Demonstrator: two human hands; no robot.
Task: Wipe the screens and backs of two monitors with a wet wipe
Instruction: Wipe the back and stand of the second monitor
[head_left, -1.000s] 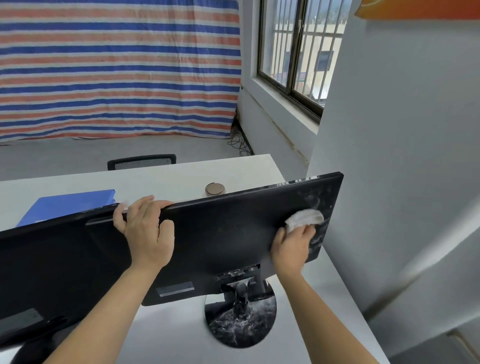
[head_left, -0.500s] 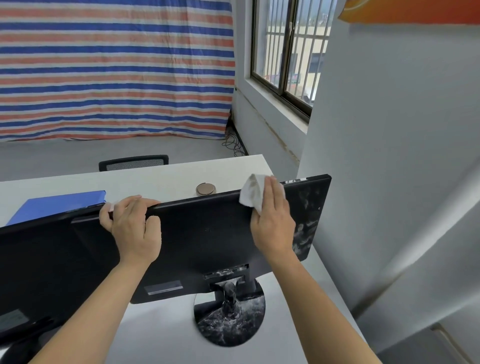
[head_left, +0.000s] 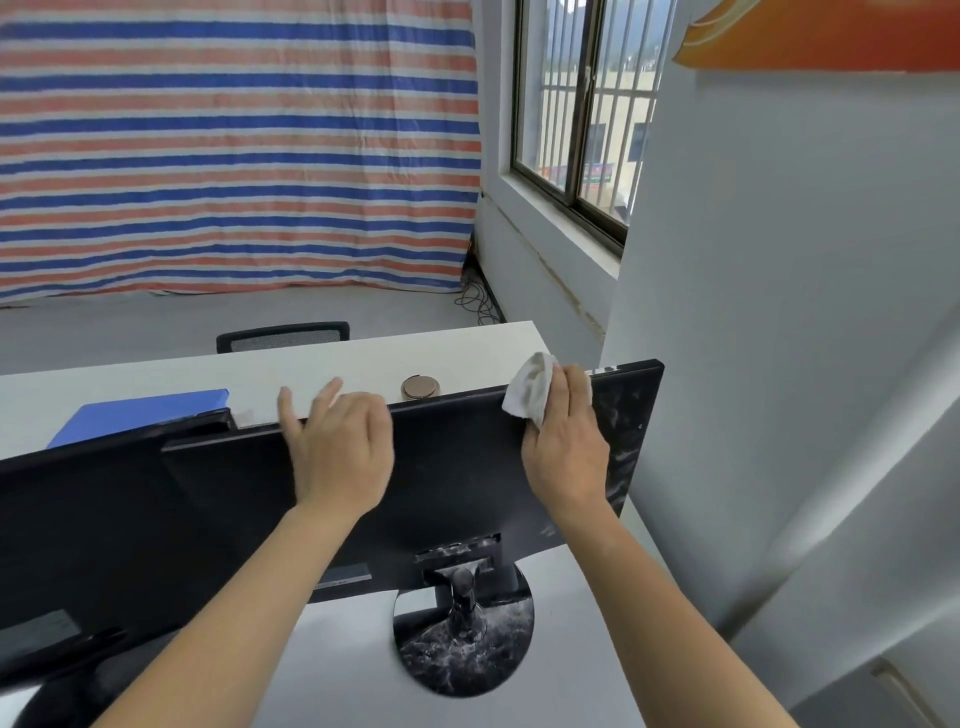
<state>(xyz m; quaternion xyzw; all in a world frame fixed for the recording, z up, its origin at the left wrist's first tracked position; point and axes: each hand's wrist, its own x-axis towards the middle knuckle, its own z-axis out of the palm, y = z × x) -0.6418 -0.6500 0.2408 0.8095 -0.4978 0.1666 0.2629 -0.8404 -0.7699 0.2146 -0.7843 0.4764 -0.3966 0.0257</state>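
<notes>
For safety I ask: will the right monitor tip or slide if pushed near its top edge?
Likely tippy: the monitor is a wide panel on a narrow neck and small round base. The glossy base may slide on the smooth desk, so steadying with the left hand seems wise. The panel looks rigid.

R hand (head_left: 566, 441) holds wipe (head_left: 530, 391) at monitor (head_left: 457, 467) top.
</notes>
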